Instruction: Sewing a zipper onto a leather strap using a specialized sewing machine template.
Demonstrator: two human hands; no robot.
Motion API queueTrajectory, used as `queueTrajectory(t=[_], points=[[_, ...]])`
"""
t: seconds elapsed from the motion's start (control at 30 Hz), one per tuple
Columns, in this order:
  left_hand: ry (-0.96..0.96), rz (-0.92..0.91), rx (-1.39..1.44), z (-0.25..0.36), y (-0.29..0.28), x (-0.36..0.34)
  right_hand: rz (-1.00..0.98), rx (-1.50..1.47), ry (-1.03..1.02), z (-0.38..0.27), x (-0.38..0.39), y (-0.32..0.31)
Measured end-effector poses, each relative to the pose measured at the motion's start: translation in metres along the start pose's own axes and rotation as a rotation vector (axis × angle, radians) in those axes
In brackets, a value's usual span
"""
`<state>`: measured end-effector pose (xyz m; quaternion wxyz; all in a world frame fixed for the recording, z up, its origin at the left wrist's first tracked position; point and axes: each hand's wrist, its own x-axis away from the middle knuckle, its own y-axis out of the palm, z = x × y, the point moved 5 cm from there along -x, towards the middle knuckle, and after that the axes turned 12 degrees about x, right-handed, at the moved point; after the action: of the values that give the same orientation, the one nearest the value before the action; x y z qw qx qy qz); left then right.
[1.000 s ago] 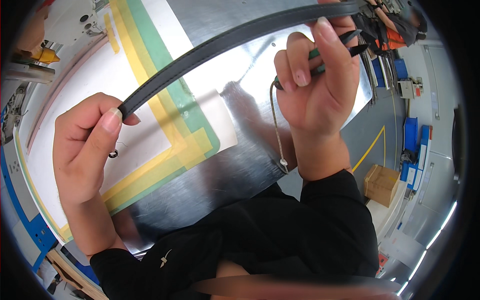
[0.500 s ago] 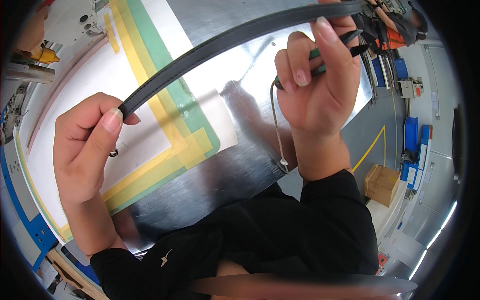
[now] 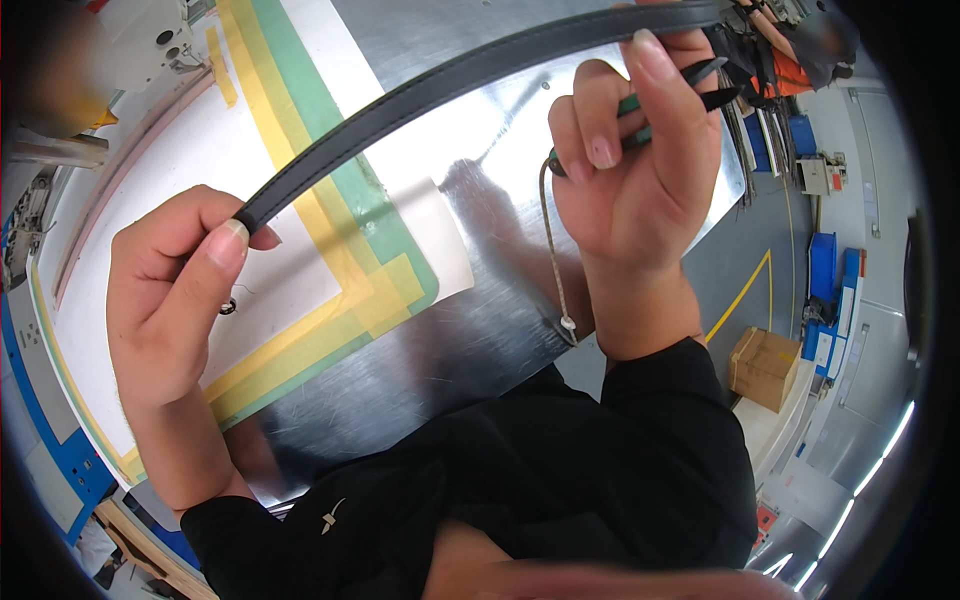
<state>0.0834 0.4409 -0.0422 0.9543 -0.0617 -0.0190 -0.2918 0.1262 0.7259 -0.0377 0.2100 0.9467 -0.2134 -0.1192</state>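
Observation:
I pinch one end of a black stitched strap [image 3: 410, 100] between the thumb and forefinger of my left hand [image 3: 170, 295]; it arches up to the upper right, where my right hand [image 3: 635, 180] grips its other end with thumb and fingertips. That same hand also holds a green-handled tool with dark pointed tips [image 3: 718, 98], from which a thin cord [image 3: 550, 240] with a knotted end hangs. A small black ring [image 3: 228, 306] shows beside my left thumb. Below lie a white sheet edged with yellow and green tape [image 3: 300, 260] and the shiny metal bench top [image 3: 510, 220].
A person [image 3: 785, 55] is at upper right beside long stock pieces. On the right are blue bins [image 3: 820, 265], a cardboard box [image 3: 762, 365] and a floor with yellow lines [image 3: 735, 300]. Machine parts [image 3: 150, 35] stand at upper left, a blue fixture [image 3: 60, 470] at lower left.

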Motion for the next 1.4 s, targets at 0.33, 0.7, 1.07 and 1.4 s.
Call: queueTrajectory(t=[0.33, 0.7, 1.07, 1.4], points=[[-0.025, -0.008, -0.001, 0.001, 0.005, 0.000, -0.079, 0.027, -0.089, 0.002, 0.002, -0.001], [0.001, 0.026, -0.038, 0.000, 0.010, -0.006, -0.326, -0.015, -0.149, 0.001, -0.010, -0.006], [-0.062, -0.015, -0.175, -0.006, -0.013, 0.015, 0.183, 0.016, -0.130, 0.001, -0.044, -0.042], [-0.190, 0.391, -0.984, -0.056, -0.095, 0.142, -0.353, 0.028, -0.016, 0.003, -0.049, -0.040]])
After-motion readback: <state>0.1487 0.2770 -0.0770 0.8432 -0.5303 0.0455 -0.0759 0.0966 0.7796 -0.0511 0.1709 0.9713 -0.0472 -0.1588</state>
